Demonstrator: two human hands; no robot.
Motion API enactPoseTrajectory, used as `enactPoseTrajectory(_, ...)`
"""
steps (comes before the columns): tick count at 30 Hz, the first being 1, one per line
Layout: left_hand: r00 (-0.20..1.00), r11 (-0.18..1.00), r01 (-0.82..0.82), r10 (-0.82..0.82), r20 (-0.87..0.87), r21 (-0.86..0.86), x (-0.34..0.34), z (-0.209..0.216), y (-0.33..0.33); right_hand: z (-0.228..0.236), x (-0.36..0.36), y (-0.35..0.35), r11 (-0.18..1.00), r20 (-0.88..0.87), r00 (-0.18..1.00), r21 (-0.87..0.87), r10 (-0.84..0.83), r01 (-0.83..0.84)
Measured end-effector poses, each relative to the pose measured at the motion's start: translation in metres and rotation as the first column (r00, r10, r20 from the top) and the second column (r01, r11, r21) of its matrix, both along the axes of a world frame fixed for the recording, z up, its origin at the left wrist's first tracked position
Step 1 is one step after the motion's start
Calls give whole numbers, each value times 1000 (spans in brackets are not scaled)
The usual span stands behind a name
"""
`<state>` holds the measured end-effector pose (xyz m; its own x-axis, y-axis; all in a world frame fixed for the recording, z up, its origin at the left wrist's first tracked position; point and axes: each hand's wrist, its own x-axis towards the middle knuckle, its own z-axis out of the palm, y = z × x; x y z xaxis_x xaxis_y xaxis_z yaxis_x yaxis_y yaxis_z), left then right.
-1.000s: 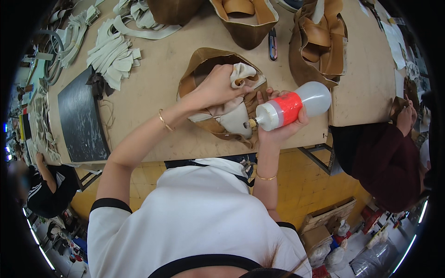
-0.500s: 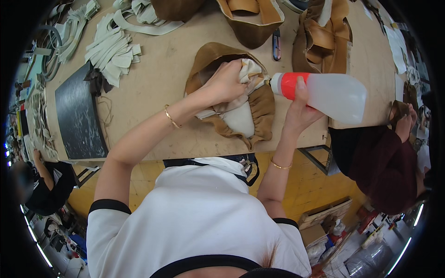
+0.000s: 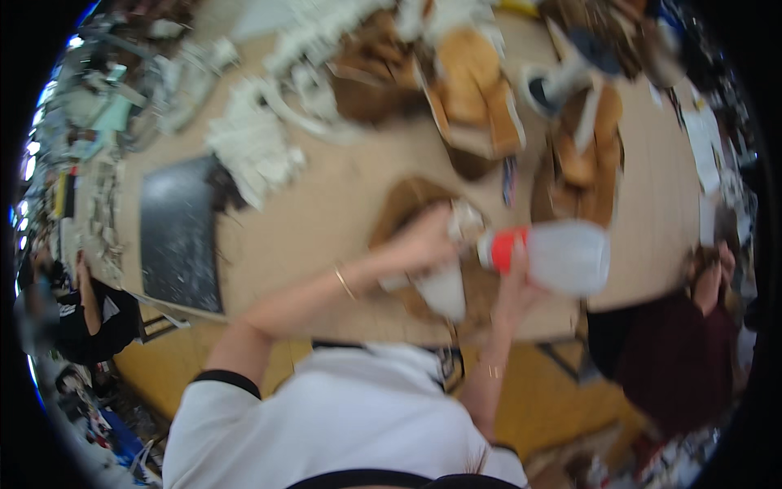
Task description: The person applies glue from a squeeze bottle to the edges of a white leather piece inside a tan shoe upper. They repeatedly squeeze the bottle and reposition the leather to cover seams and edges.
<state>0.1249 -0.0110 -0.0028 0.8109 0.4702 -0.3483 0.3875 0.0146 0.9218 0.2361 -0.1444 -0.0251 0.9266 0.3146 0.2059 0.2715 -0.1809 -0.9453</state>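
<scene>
My left hand (image 3: pixel 425 238) is closed on the pale lining of a brown leather piece (image 3: pixel 405 197), which has a gathered edge. Much of that piece is hidden behind the hand and arm. A translucent white squeeze bottle (image 3: pixel 570 257) with a red band lies tilted on its side in my right hand (image 3: pixel 519 287), fingers wrapped round it. Its nozzle end points left at the lining bunched by my left hand. Motion blur hides whether the tip touches and whether anything comes out.
A black slab (image 3: pixel 181 236) lies on the table's left, near a pile of white strips (image 3: pixel 254 138). Behind my hands are tan-lined leather pieces (image 3: pixel 476 90), a small knife-like tool (image 3: pixel 510 181) and another leather piece (image 3: pixel 580 163). A co-worker in maroon (image 3: pixel 676 350) sits at right, another person (image 3: pixel 77 326) at left.
My view has swung, so the whole scene sits lower and slightly right, and is blurred. Both hands keep their holds on the leather piece and the bottle.
</scene>
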Motion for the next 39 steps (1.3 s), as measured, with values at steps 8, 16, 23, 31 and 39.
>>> enactPoseTrajectory(8, 996, 982, -73, 64, 57, 173, -3, -18, -2, 20, -11, 6, 995, 53, 994, 5, 96, -96)
enactPoseTrajectory(16, 987, 1000, -15, 15, 163, -4, -2, -23, -2, 41, -12, 9, 628, -714, 589, 666, 379, 403)
enactPoseTrajectory(23, 999, 999, -36, 36, -22, 5, -1, -15, 2, 4, -34, 20, 662, -641, 677, 688, 361, 298)
enactPoseTrajectory(31, 927, 764, -300, 375, 13, -571, -23, -11, -8, -3, -29, 11, 737, -633, 655, 655, 412, 169)
enactPoseTrajectory(39, 872, 664, -379, 490, -8, -645, -38, -13, -16, -5, -30, 10, 750, -616, 664, 650, 424, 125)
